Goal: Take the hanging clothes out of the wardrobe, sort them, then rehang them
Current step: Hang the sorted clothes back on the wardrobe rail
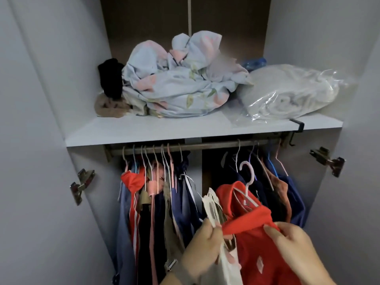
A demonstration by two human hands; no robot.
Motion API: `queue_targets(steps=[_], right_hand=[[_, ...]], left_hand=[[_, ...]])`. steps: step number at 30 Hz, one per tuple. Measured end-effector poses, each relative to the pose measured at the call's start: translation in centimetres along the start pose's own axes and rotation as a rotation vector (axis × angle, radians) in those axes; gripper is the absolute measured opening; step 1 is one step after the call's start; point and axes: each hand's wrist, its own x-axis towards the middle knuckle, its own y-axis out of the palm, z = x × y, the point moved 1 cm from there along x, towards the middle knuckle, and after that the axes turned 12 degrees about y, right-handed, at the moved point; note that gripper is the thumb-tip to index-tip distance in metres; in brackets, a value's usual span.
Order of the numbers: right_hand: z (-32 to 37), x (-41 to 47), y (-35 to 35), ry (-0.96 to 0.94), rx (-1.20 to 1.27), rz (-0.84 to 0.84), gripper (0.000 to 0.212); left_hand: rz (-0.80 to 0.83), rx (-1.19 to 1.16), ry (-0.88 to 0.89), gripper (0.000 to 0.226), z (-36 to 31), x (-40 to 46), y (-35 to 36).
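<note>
While both hands work in front of the open wardrobe (30, 140), a red garment (255, 239) on a pale pink hanger (247, 182) is held off the rail, low in the right half of the opening. The left hand (202, 241) has its fingers curled round the left end of a twisted red band of that garment, and a white garment (211, 206) is gathered in the same grip, hanging down past the palm. The right hand (287, 241) pinches the red cloth at the band's right end, thumb on top. The hanger's hook stands free in the air below the rail (216, 145), touching nothing that can be seen. On the rail, a tight group of clothes (156, 202) hangs at the left on thin hangers: another red piece, a red one with white stripes, and blue, dark and tan pieces. A second group of dark blue clothes (287, 192) with one rust-brown piece hangs at the right, behind the held garment. Above the rail runs a white shelf (164, 130). On it lies a crumpled pale blue flowered sheet (181, 83), with a black cloth (111, 79) and a beige cloth (109, 108) at its left, and a clear plastic bag of grey fabric (292, 93) at its right. Metal hinges (81, 185) show on both doors.
</note>
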Motion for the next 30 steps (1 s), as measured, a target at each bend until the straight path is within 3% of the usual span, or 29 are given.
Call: queue_targets(steps=[3,6,13,16,22,26,30], right_hand=[[1.0,1.8,2.3,-0.07,-0.027,0.101,0.023],[0.7,4.0,4.7,-0.11,-0.043,0.112,0.028],[-1.5,9.9,5.2,-0.036,-0.077,0.136,0.014],[-1.1,11.5,4.6,0.01,0.065,0.096,0.01],[0.9,11.2,4.5,-0.072,0.145,0.252,0.023],[1.7,11.8,3.2,0.016,0.289,0.193,0.022],[2.1,13.7,2.1,0.045,0.304,0.161,0.023]], left_hand=[[-0.097,-0.073,0.038,0.02,-0.4,3.3,-0.8],[-0.084,-0.091,0.028,0.021,-0.7,5.7,0.6],[-0.196,-0.096,0.009,0.022,0.3,10.4,0.1],[-0.22,-0.05,-0.026,0.022,1.4,11.5,0.3],[-0.217,0.241,-0.059,0.012,4.5,12.9,3.1],[-0.18,0.362,-0.235,0.007,6.3,13.3,2.9],[-0.194,0.296,-0.25,0.002,7.2,13.6,1.8]])
